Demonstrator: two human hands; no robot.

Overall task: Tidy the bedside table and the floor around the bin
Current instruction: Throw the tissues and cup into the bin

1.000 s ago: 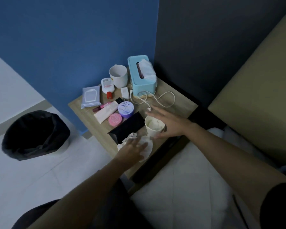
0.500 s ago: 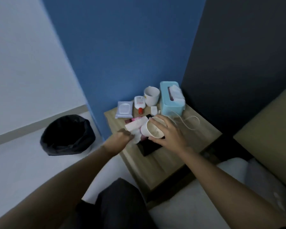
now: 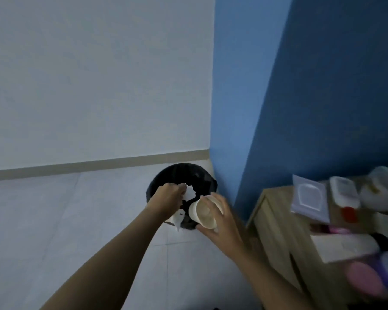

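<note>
Two bare arms reach from the bottom of the frame over the pale floor. At centre, the right hand has its grip wrapped around a tilted paper cup, while the left hand has its grip clenched on crumpled white tissue, both above the black-lined bin. At lower right, a blurred worktop carries toiletries. Beyond stand white and blue walls.

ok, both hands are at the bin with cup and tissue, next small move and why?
Probably open both hands and drop. The left hand holds crumpled tissue over the black-lined bin, and the right hand holds the paper cup tilted at its near rim, so both should fall inside.
</note>
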